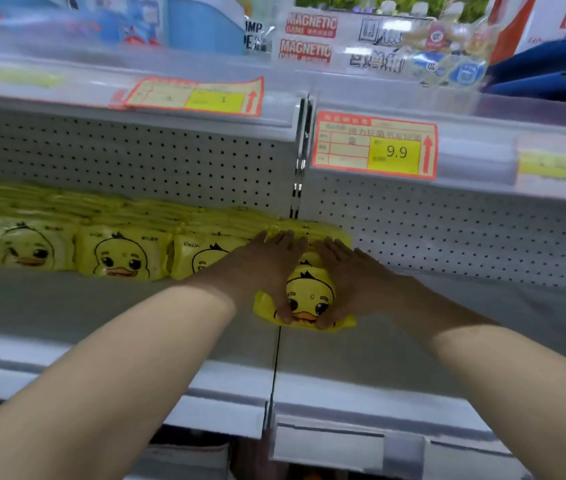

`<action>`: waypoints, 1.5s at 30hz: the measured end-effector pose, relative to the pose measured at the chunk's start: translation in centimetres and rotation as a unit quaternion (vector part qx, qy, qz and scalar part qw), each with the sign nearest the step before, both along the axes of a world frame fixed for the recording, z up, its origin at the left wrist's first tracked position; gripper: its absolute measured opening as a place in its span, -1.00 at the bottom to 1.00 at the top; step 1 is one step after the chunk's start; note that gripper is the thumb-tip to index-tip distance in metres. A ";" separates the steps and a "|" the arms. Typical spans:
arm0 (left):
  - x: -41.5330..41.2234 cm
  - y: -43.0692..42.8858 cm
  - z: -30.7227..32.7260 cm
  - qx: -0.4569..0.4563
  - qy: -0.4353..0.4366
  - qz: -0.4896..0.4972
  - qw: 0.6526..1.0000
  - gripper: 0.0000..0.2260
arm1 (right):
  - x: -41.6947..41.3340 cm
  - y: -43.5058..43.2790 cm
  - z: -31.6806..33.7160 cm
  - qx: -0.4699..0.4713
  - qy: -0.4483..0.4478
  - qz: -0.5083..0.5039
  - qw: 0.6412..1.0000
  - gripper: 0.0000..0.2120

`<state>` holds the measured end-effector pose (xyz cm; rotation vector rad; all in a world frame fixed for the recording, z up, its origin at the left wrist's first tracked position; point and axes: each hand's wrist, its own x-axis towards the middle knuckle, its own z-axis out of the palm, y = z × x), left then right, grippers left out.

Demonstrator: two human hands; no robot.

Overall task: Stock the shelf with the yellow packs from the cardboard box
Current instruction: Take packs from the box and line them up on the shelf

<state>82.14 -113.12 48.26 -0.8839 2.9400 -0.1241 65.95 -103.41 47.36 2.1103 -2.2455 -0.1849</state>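
White shelf (101,306) holds yellow packs (309,296) stacked front-to-back, duck faces outward, gripped between left hand (267,268) and right hand (350,278).

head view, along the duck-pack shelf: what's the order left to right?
first duck pack → second duck pack → third duck pack → left hand → held duck pack → right hand → bare pegboard panel. Both hands grip the held duck pack.

Duck packs on our shelf

We see one yellow pack (309,296), duck face towards us, at the right end of the row of packs (122,254) standing upright along the white shelf (101,313).
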 end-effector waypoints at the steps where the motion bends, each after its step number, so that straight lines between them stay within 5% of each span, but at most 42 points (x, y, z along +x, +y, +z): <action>1: 0.0 0.2 0.1 -0.002 0.004 0.003 1.000 0.36 | -0.2 -0.1 -0.1 -0.001 -0.006 0.008 1.000 0.45; 20: -1.9 -2.4 -0.3 -0.049 -0.022 0.052 0.997 0.43 | -2.1 -2.1 -0.8 -0.064 -0.018 0.000 0.998 0.42; 35: -2.5 -5.9 -1.2 -0.077 0.040 0.010 0.996 0.35 | -3.0 -4.7 -0.7 -0.084 -0.033 -0.015 0.996 0.41; 45: -0.6 -4.7 -0.5 -0.024 0.007 0.009 1.000 0.37 | -2.9 -2.7 0.8 -0.011 -0.043 -0.010 0.999 0.38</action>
